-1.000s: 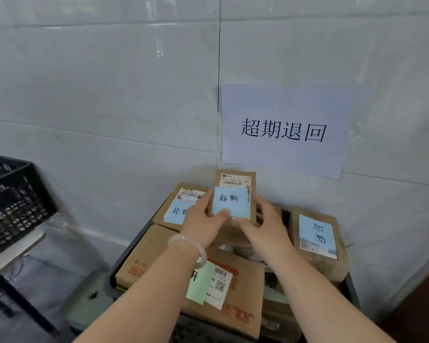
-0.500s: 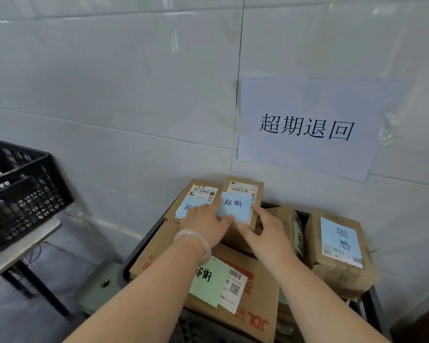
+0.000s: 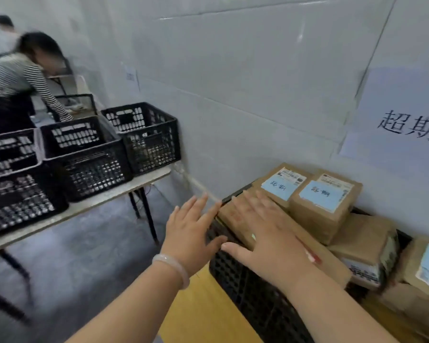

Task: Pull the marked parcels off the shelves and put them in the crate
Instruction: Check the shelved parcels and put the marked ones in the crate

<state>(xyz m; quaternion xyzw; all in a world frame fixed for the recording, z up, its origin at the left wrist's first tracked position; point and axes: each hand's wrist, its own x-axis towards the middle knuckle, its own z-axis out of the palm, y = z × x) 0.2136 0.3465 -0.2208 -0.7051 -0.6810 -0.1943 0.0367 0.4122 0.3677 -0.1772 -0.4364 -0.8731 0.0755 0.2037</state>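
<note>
Parcels (image 3: 325,203) marked with blue slips lie packed in the crate (image 3: 235,268) at the lower right, against the wall (image 3: 258,82); none is held. At the left, other crates (image 3: 97,167) are ranged on a table (image 3: 114,194), well apart from the hands. The left hand (image 3: 191,233) is spread flat, fingers straight and empty, just outside the crate's near corner. The right hand (image 3: 265,238) is likewise splayed and empty, over a big box (image 3: 337,266) in the crate; whether it touches cannot be told. Two slip-marked parcels lie side by side just beyond and to the right of the right fingers (image 3: 252,204), their long sides running away toward the wall. The right hand is judged the nearer to them. No shelf is seen, so any further parcel would have to be sought outside this view.
</note>
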